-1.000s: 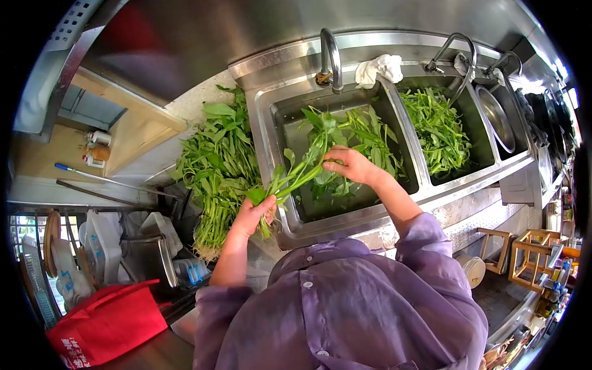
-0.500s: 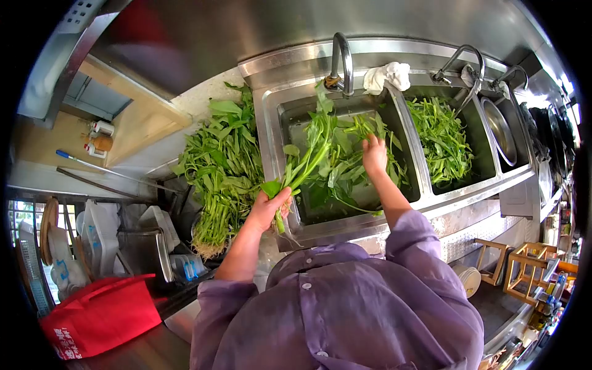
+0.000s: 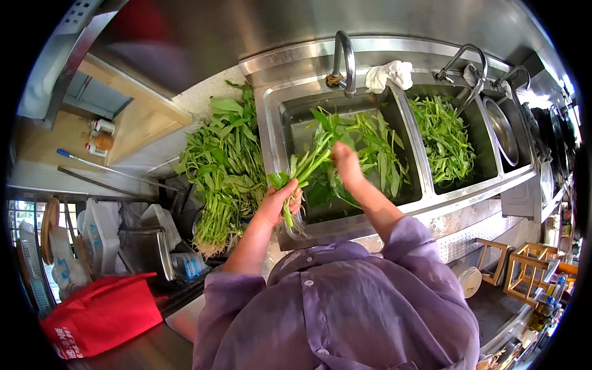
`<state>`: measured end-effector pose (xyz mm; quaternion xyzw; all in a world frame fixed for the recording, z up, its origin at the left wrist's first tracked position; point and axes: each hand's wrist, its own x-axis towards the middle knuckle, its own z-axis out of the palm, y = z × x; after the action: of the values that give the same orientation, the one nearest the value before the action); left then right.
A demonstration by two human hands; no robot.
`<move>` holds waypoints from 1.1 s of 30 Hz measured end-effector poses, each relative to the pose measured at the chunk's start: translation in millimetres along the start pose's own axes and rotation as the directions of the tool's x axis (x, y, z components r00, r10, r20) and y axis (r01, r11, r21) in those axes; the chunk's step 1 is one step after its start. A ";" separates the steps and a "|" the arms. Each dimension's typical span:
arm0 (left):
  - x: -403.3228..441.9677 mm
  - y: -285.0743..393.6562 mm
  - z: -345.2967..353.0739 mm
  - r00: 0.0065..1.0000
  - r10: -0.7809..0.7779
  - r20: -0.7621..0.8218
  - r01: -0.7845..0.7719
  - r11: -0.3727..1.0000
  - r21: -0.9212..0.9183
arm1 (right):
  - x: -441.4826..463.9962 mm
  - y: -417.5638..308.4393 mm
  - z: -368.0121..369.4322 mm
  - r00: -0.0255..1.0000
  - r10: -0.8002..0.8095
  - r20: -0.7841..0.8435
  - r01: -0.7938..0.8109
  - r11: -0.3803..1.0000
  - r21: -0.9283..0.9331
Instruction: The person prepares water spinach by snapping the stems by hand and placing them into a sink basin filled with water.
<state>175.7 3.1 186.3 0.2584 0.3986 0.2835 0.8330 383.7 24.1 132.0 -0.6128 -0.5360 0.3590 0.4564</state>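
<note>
My left hand (image 3: 280,200) is closed round the lower stems of a bunch of leafy greens (image 3: 316,158), which look like water spinach, over the left sink basin's near left corner. The bunch slants up and right, its leafy tops over the basin. Close against its right side is my right hand (image 3: 347,164), smeared by motion, so whether its fingers grip any stems is unclear. Loose leaves and stem pieces (image 3: 385,157) lie in the left basin (image 3: 296,123). A big pile of uncut greens (image 3: 222,160), roots towards me, rests left of the sink.
More cut greens (image 3: 444,139) fill the middle basin. A metal bowl (image 3: 501,132) stands in the right one. Curved taps (image 3: 345,58) rise behind the basins, with a white cloth (image 3: 388,76) on the back ledge. A red bag (image 3: 102,314) lies at lower left, below plastic containers (image 3: 102,234).
My right hand has moved left from the loose pieces in the basin to the bunch. The bunch's tops sit lower, and my left hand has shifted slightly right.
</note>
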 end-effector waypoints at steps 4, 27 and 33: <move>-5.0 1.1 -13.6 0.999 -0.033 0.013 0.033 0.999 0.018 | 22.5 32.0 -20.5 0.904 0.287 -0.316 -0.300 0.954 0.009; -6.7 -3.5 0.0 0.988 0.140 -0.071 -0.114 0.952 0.285 | -14.5 -30.4 -35.4 0.885 -0.413 -0.213 0.224 0.780 -0.585; -1.5 1.0 0.9 0.989 0.134 -0.061 -0.103 0.927 0.361 | -34.0 -66.3 -9.6 0.679 -0.678 0.281 0.717 0.530 -0.453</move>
<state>175.4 2.6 188.3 0.4168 0.4618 0.2669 0.7360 365.1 -10.4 196.0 -0.4346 -0.8278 0.0057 0.3547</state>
